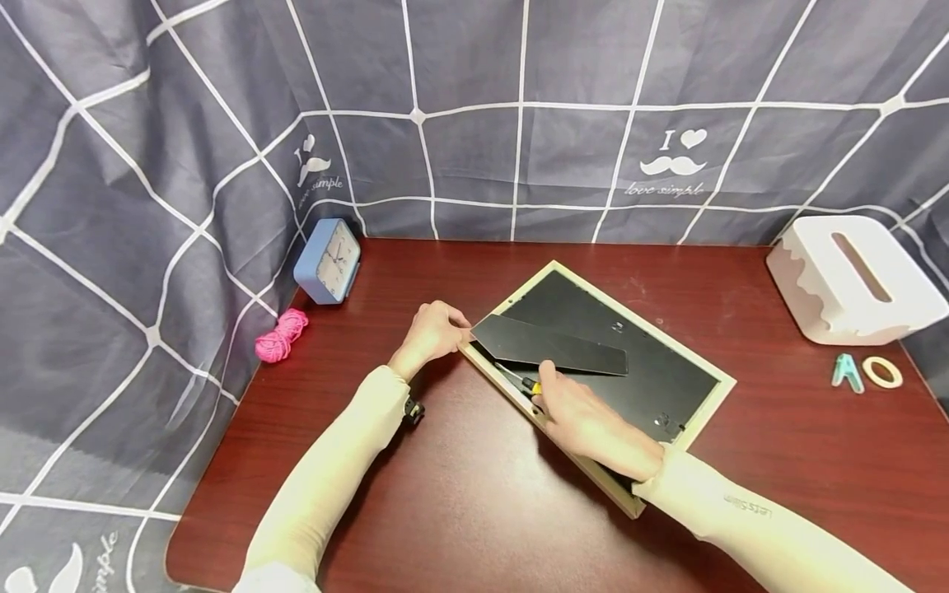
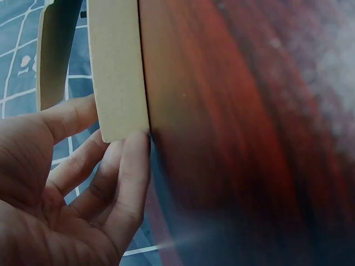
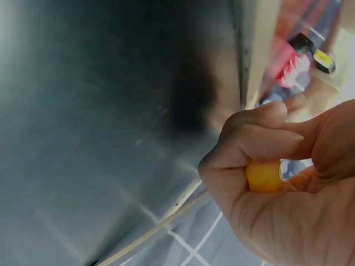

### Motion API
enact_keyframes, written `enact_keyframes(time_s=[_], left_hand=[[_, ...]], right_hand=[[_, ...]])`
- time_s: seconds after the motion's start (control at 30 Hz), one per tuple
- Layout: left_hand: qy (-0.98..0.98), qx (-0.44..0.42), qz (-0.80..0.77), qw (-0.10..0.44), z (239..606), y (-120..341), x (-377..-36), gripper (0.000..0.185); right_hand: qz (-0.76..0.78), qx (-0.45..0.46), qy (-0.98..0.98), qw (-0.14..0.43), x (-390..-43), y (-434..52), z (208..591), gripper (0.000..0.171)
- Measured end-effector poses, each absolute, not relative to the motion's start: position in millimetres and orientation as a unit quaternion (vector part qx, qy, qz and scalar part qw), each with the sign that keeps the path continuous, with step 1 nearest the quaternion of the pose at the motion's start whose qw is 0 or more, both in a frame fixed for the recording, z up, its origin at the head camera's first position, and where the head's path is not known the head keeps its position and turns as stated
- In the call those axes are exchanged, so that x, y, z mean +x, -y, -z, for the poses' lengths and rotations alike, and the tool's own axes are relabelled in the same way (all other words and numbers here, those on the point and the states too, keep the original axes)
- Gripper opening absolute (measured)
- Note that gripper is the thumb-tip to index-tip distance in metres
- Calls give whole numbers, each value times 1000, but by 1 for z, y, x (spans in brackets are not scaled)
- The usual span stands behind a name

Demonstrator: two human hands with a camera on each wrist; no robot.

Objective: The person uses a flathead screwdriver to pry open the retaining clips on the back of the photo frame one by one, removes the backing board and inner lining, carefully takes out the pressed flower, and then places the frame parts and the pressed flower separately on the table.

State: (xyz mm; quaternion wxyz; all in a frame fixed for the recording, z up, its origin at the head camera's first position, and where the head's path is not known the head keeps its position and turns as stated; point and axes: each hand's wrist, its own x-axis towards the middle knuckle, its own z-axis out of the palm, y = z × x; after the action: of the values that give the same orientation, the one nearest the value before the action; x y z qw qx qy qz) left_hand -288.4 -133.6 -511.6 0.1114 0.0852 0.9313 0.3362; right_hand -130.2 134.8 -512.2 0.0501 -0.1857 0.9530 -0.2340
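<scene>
A picture frame [image 1: 511, 401] with a pale wood rim lies back up on the table, turned at an angle. Its black backing board [image 1: 652, 375] faces upward, and a black stand flap [image 1: 552, 346] lies across it. My left hand [image 1: 432, 332] grips the frame's left corner; the left wrist view shows thumb and fingertips on the corner's pale wood [image 2: 119, 72]. Over the near rim, my right hand [image 1: 586, 416] holds a screwdriver [image 1: 530, 385] by its yellow-and-black handle, its shaft pointing toward the left corner. Curled fingers mostly hide the yellow handle [image 3: 263, 176] in the right wrist view.
On the reddish-brown table [image 1: 445, 511], a blue alarm clock [image 1: 326, 262] and pink yarn [image 1: 282, 336] sit to the left. A white tissue box [image 1: 853, 280], a teal clip [image 1: 848, 373] and a tape ring [image 1: 882, 372] are at the right. A grey curtain [image 1: 474, 156] hangs behind.
</scene>
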Motion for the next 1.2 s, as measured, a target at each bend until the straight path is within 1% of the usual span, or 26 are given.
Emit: enact_keyframes(time_s=[0.07, 0.17, 0.2, 0.23, 0.27, 0.3, 0.37, 0.43, 0.47, 0.57, 0.67, 0.8, 0.9, 1.03, 1.2], left_hand=[[-933, 80, -335, 106, 508, 134, -284, 11], [-930, 82, -341, 106, 497, 134, -274, 11], [-929, 84, -344, 110, 490, 133, -269, 11], [-926, 89, -350, 111, 493, 136, -270, 11], [-923, 89, -357, 115, 489, 136, -265, 11], [-920, 88, -363, 122, 483, 136, -259, 11], [-911, 78, -379, 140, 471, 134, -247, 11], [-900, 65, -402, 158, 468, 133, -237, 12], [-892, 52, -414, 172, 464, 131, -230, 11], [-861, 31, -463, 210, 464, 130, -217, 9], [-825, 18, -508, 246, 467, 131, -204, 3], [-793, 12, -537, 287, 472, 131, -187, 10], [-777, 4, -547, 312, 475, 130, -176, 11], [-764, -3, -558, 323, 476, 126, -164, 12], [-758, 0, -564, 329, 479, 123, -151, 15]], right_hand=[[235, -181, -954, 53, -125, -140, 504, 26], [256, -179, -949, 48, -114, -145, 479, 21], [265, -178, -947, 44, -111, -146, 469, 19], [269, -184, -945, 29, -108, -148, 464, 19], [277, -184, -943, 22, -107, -149, 457, 18], [288, -181, -940, 23, -104, -149, 446, 16], [296, -179, -938, 15, -104, -151, 436, 13], [301, -175, -937, 15, -106, -152, 427, 10], [306, -166, -937, 28, -107, -152, 419, 8], [305, -146, -940, 46, -112, -154, 409, 4], [301, -136, -942, 58, -121, -157, 406, 5], [296, -132, -944, 65, -136, -163, 408, 7], [287, -136, -946, 69, -145, -166, 410, 10], [277, -145, -946, 82, -156, -167, 412, 13], [280, -152, -941, 117, -168, -165, 418, 17]])
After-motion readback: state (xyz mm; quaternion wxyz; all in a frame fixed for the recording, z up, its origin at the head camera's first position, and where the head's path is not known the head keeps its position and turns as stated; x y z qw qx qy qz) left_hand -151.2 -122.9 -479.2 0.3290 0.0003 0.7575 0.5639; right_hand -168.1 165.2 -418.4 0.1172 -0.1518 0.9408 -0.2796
